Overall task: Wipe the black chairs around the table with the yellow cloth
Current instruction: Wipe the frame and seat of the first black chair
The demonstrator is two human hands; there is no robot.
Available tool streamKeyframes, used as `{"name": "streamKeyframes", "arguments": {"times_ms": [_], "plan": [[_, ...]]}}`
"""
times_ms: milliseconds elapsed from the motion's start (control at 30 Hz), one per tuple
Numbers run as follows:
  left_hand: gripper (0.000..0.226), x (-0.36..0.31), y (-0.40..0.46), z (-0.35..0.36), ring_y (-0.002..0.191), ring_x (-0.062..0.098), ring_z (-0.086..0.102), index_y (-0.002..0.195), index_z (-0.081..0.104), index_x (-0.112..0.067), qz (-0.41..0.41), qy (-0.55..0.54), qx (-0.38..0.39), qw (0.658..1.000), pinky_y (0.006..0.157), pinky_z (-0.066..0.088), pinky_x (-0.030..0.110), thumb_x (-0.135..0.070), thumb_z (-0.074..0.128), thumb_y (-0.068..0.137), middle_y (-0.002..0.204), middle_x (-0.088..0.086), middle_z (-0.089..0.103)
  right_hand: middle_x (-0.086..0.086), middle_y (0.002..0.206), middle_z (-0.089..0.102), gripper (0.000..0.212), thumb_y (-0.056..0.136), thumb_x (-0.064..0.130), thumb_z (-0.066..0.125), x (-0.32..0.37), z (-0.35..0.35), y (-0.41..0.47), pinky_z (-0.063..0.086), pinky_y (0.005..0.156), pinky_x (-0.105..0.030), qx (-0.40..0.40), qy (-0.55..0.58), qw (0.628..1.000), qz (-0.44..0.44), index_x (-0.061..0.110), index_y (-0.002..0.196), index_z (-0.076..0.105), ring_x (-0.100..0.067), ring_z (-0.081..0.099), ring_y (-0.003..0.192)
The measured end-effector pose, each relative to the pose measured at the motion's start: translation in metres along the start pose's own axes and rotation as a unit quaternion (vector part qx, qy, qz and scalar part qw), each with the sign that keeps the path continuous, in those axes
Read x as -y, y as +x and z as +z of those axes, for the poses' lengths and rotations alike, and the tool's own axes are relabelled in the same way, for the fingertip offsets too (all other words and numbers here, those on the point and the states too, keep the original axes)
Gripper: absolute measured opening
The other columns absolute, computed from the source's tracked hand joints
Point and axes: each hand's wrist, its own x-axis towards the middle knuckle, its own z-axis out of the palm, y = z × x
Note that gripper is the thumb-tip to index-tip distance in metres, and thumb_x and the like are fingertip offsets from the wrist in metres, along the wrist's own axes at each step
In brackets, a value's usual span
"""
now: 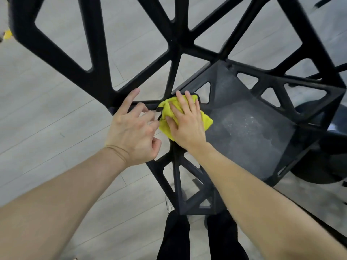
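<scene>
A black chair (249, 128) with an open triangular lattice fills the head view; its dusty seat lies right of centre and its backrest lattice spans the top. The bunched yellow cloth (205, 120) lies at the seat's rear left corner. My right hand (185, 121) presses flat on the cloth with fingers spread. My left hand (133, 128) is just left of it, forefinger stretched onto a lattice bar, the other fingers curled by the cloth's edge; whether they pinch the cloth is unclear.
Pale wood-look floor (47, 113) surrounds the chair. My dark trouser legs (174, 239) stand right behind the chair's near corner. A dark rounded object (319, 169) sits at the right beyond the seat. A small yellow thing (7, 34) lies at the far left.
</scene>
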Motion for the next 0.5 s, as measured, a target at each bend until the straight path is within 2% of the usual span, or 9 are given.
{"name": "streamKeyframes", "arguments": {"times_ms": [167,267,400,500], "plan": [[0.042,0.0,-0.001,-0.001,0.099,0.035,0.066,0.091,0.083,-0.009,0.005,-0.011,0.003,1.0,0.132,0.017,0.061,-0.033,0.05,0.085,0.091,0.005,0.075,-0.002,0.178,0.015,0.054,0.113,0.051,0.038,-0.021,-0.003,-0.033,0.013,0.13,-0.057,0.024,-0.046,0.997,-0.054,0.028,0.161,0.045,-0.029,0.002,0.165],[0.043,0.0,-0.001,-0.001,0.099,0.035,0.067,0.09,0.084,-0.008,0.007,-0.01,-0.002,1.0,0.132,0.018,0.061,-0.033,0.049,0.085,0.092,0.006,0.076,-0.003,0.178,0.014,0.052,0.111,0.051,0.04,-0.003,-0.004,-0.002,0.011,0.131,-0.058,0.02,-0.028,0.999,-0.011,0.029,0.158,0.049,-0.03,0.001,0.165],[0.043,0.001,-0.002,-0.001,0.1,0.036,0.066,0.09,0.084,-0.008,0.005,-0.006,0.004,1.0,0.132,0.016,0.061,-0.033,0.05,0.084,0.092,0.007,0.076,-0.002,0.179,0.011,0.056,0.11,0.055,0.037,-0.035,-0.011,0.012,0.01,0.131,-0.057,0.03,-0.089,0.991,-0.092,0.031,0.161,0.044,-0.031,-0.001,0.165],[0.042,0.0,-0.001,0.0,0.099,0.036,0.067,0.09,0.084,-0.008,0.009,-0.006,0.005,1.0,0.132,0.018,0.061,-0.032,0.051,0.083,0.093,0.007,0.076,-0.006,0.178,0.012,0.053,0.108,0.047,0.045,-0.025,-0.008,0.009,0.011,0.131,-0.059,-0.006,-0.042,0.999,0.002,0.03,0.158,0.048,-0.034,-0.001,0.165]]}}
